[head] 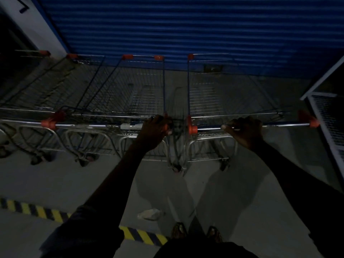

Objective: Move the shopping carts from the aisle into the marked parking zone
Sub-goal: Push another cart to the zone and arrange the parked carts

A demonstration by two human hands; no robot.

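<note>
Head view, dim light. Two wire carts stand side by side with their fronts toward a blue shutter, and further carts are nested at the left edge. The right cart has a chrome handle capped in orange at both ends. The right hand is closed around this handle near its middle, fingers wrapped over the bar. The left cart stands just beside the right cart, their side walls close but apart. Its handle runs left to an orange cap. The left hand rests on the right end of that handle, fingers curled over it; whether the grip is fully closed cannot be told in the dark. Both arms are extended forward, with dark sleeves at the lower edge of the frame. A yellow-and-black stripe crosses the grey floor diagonally, nearer the camera than the cart wheels, so that the carts lie between it and the shutter. The person's two shoes stand just on the carts' side of the stripe. A pale crumpled scrap lies on the floor near the shoes. A white wire rack stands at the right, close to the right cart's handle end.
</note>
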